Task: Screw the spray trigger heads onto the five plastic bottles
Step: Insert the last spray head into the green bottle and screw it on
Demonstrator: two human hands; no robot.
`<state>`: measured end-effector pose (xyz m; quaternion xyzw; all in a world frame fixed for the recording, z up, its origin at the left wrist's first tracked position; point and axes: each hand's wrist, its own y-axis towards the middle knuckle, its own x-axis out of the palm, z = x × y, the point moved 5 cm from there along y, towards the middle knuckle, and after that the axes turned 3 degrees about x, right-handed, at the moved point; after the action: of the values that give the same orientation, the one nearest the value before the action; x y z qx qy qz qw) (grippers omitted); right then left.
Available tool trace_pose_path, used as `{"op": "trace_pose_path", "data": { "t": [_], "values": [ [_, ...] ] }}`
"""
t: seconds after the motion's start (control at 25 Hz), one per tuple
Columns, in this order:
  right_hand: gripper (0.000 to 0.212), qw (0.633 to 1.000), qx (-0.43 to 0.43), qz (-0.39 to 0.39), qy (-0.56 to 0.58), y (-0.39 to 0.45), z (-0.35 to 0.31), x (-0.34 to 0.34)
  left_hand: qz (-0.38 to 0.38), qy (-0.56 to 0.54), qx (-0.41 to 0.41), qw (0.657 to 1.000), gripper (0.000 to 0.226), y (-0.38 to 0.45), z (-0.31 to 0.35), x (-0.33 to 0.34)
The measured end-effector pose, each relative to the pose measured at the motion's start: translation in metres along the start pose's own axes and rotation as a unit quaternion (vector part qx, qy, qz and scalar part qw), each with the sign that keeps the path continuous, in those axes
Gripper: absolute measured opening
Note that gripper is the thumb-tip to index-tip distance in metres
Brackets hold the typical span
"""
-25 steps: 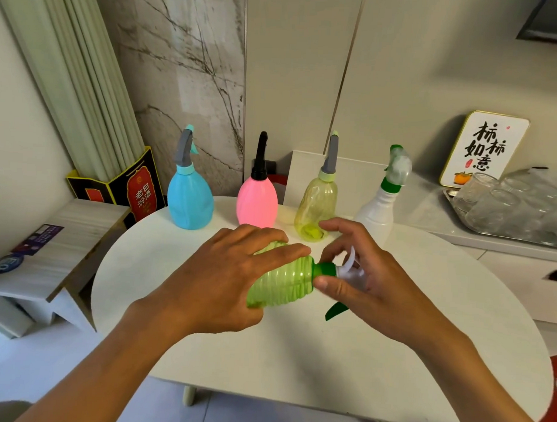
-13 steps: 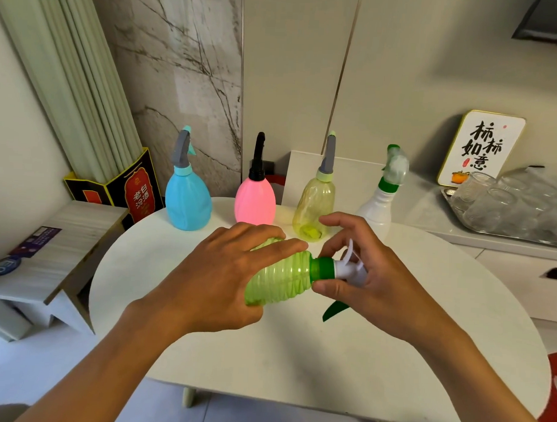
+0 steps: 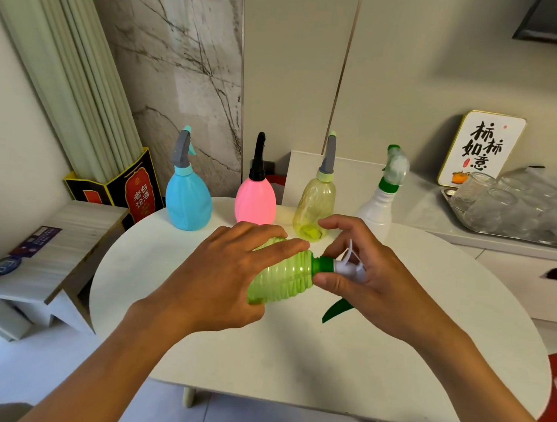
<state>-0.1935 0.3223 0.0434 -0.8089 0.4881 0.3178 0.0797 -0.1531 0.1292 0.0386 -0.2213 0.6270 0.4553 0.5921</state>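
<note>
White round surface (image 3: 297, 363) up front: left hand (image 3: 224, 278) holds the green bottle (image 3: 284, 279) sideways above it in a full grip, right hand (image 3: 372, 277) pinching the spray head (image 3: 352, 267) at its neck.

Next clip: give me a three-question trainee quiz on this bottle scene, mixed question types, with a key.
1. True or false: the left hand grips the green bottle on its side.
2. How many bottles stand upright at the back of the table?
3. The right hand is on: A) the pink bottle, B) the spray head, C) the blue bottle.

Key: 1 true; 2 four; 3 B.
</note>
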Motion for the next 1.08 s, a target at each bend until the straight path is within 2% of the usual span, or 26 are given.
{"op": "trace_pose_path", "data": {
  "t": [0.16,0.2,0.24,0.28,0.32,0.36,0.4,0.44,0.52,0.6,0.64,0.68,0.8,0.88,0.96,1.08],
  "values": [
    [0.052,1.000,0.017,0.008,0.000,0.002,0.002,-0.002,0.009,-0.006,-0.006,1.000,0.095,0.000,0.004,-0.001],
    [0.048,0.996,0.035,0.037,0.071,0.003,0.005,-0.008,0.026,-0.039,-0.026,0.999,0.093,0.001,0.004,-0.003],
    [0.047,0.976,0.065,0.080,0.193,0.005,0.010,-0.018,0.046,-0.110,-0.059,0.991,0.093,0.002,0.005,-0.005],
    [0.048,0.925,0.099,0.108,0.352,0.005,0.016,-0.026,0.059,-0.227,-0.099,0.967,0.092,0.004,0.005,-0.004],
    [0.047,0.860,0.114,0.107,0.487,0.006,0.019,-0.031,0.060,-0.384,-0.135,0.912,0.089,0.006,0.008,-0.002],
    [0.044,0.817,0.110,0.083,0.560,0.007,0.018,-0.032,0.041,-0.534,-0.151,0.831,0.084,0.007,0.013,0.003],
    [0.039,0.805,0.099,0.041,0.583,0.008,0.015,-0.027,0.014,-0.641,-0.155,0.752,0.078,0.008,0.022,0.009],
    [0.035,0.807,0.080,-0.005,0.585,0.008,0.011,-0.019,-0.014,-0.705,-0.153,0.692,0.073,0.007,0.030,0.015],
    [0.047,0.804,0.031,-0.078,0.589,0.006,0.003,-0.003,-0.073,-0.780,-0.126,0.608,0.065,0.007,0.050,0.023],
    [0.058,0.790,-0.003,-0.113,0.602,0.003,-0.004,0.002,-0.114,-0.826,-0.092,0.544,0.060,0.006,0.063,0.027],
    [0.059,0.792,-0.016,-0.112,0.600,0.003,-0.007,0.001,-0.119,-0.837,-0.082,0.528,0.059,0.005,0.065,0.028],
    [0.059,0.806,-0.018,-0.098,0.583,0.003,-0.007,-0.001,-0.113,-0.836,-0.080,0.531,0.059,0.005,0.066,0.028],
    [0.062,0.868,0.013,-0.028,0.496,0.007,-0.001,-0.005,-0.063,-0.781,-0.139,0.606,0.062,0.007,0.056,0.034],
    [0.060,0.874,0.031,0.005,0.485,0.007,0.002,-0.005,-0.041,-0.770,-0.164,0.615,0.065,0.007,0.054,0.036],
    [0.058,0.854,0.021,-0.017,0.520,0.007,-0.001,-0.002,-0.056,-0.797,-0.140,0.585,0.067,0.008,0.059,0.036],
    [0.055,0.802,-0.032,-0.111,0.586,0.003,-0.013,0.002,-0.113,-0.863,-0.076,0.487,0.071,0.006,0.069,0.034]
  ]
}}
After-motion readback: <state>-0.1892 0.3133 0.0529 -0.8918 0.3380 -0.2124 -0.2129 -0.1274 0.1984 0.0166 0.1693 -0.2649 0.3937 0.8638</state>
